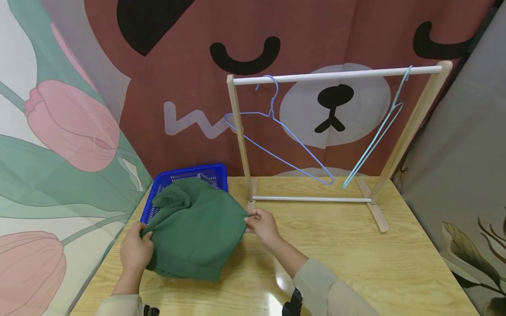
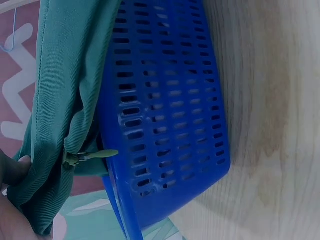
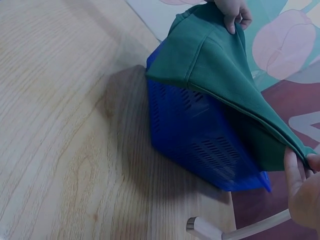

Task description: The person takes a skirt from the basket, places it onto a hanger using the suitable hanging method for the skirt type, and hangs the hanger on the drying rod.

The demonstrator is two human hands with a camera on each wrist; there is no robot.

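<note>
A green twill garment [image 1: 201,228] is spread between both hands, above the front of a blue plastic basket [image 1: 223,175]. The left hand [image 1: 136,250] pinches its left edge. At the opposite edge, the right hand [image 1: 262,226] grips a corner between thumb and fingers. The left wrist view shows a zipper pull [image 2: 92,155] dangling from the cloth close to the left thumb. Bunched folds lie on the garment's far side, and it hides much of the basket. What kind of garment it is cannot be told.
Behind the right hand stands a wooden rack with a white top rail [image 1: 336,75]. A blue hanger [image 1: 292,164] and a light teal hanger [image 1: 375,142] hang from it. Something greyish [image 1: 207,180] lies inside the basket. The wood-grain table [image 1: 336,263] reaches a printed curtain.
</note>
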